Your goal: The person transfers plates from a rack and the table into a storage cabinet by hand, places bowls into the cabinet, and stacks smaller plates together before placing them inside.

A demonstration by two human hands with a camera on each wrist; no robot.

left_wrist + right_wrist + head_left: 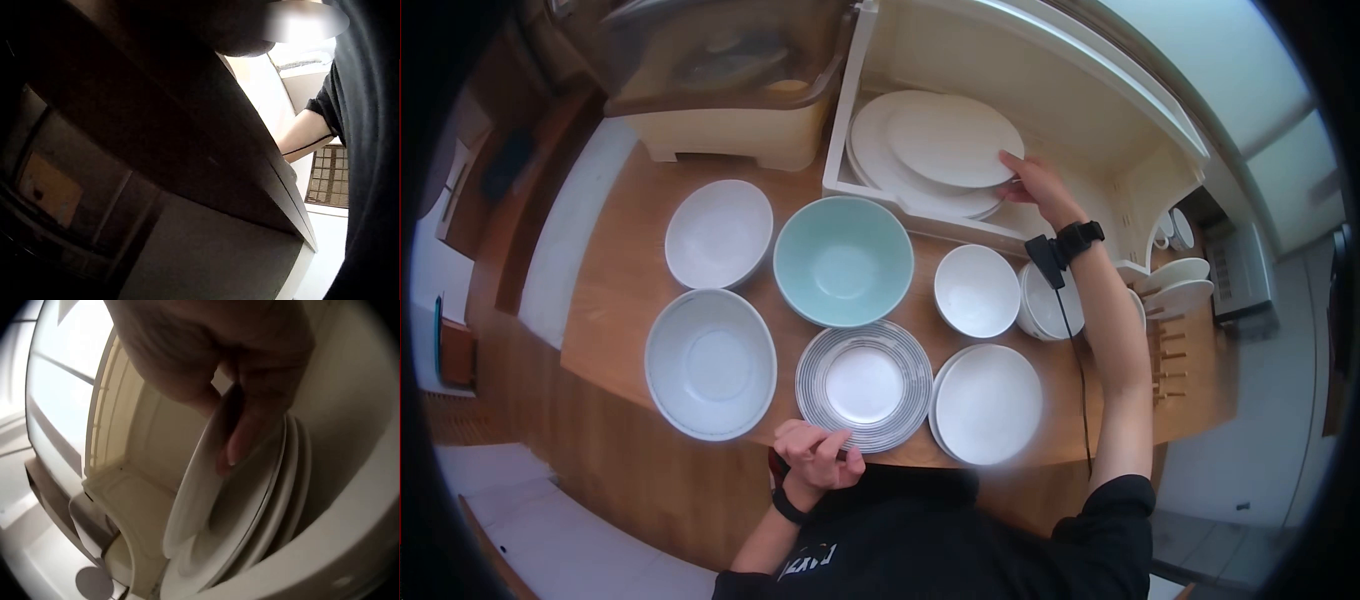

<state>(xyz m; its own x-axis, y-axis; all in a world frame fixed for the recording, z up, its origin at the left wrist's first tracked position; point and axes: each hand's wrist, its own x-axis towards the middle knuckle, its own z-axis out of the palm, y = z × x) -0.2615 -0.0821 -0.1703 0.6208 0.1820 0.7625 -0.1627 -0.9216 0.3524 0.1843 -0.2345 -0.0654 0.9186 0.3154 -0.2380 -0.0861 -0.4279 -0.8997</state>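
Left hand (pixel 818 458): one, forearm angled up to the table (pixel 605 300) edge, fingers loosely curled and gripping nothing, just beside the near rim of the striped plate (pixel 865 333). Right hand (pixel 1040 188): one, arm stretched forward into the bin (pixel 1115 140), thumb above, fingers beneath, pinching the rim of the oval plate (pixel 955 140) — inside the bin, over at least two larger plates (pixel 870 135).

Tableware, left to right: white bowls (pixel 710 365), two; green bowl (pixel 843 262), one; striped plate, one showing; small bowl (pixel 978 290), one; white plates (pixel 987 405), two, stacked; nested bowls (pixel 1055 300) — partly behind the forearm, count unclear.
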